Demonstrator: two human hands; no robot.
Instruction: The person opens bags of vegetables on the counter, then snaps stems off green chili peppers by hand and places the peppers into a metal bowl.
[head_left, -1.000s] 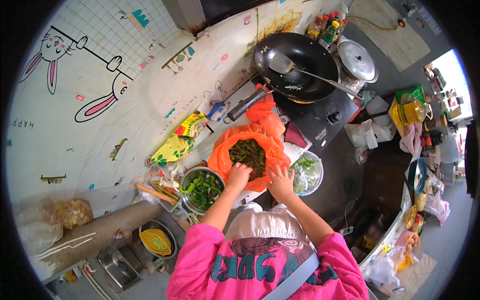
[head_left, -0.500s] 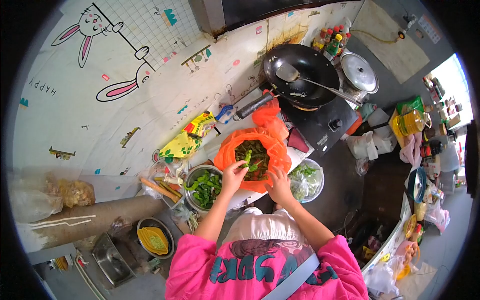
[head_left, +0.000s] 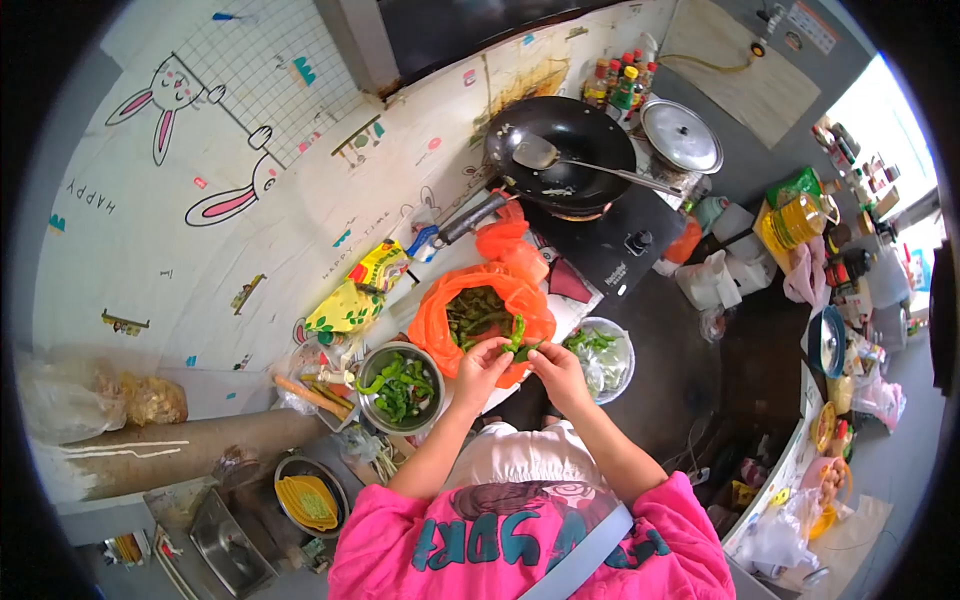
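Head view: mid-frame, I see left hand (head_left: pixel 482 368) and right hand (head_left: pixel 562 373) pinching green pepper (head_left: pixel 518 328), steel bowl (head_left: pixel 402 430) part-filled, orange plastic bag (head_left: pixel 430 320) unemptied.

The bowl (head_left: pixel 408 427) sits left of the bag (head_left: pixel 530 305), the basin (head_left: pixel 627 376) right.

Black wok (head_left: pixel 575 133) on cooktop (head_left: pixel 600 245), metal spatula (head_left: pixel 536 152) resting in it. Lidded pot (head_left: pixel 682 140) just beside, sauce bottles (head_left: pixel 621 90) near. Yellow packet (head_left: pixel 345 308) by wall (head_left: pixel 150 245). Steel sink (head_left: pixel 232 540) lower left.
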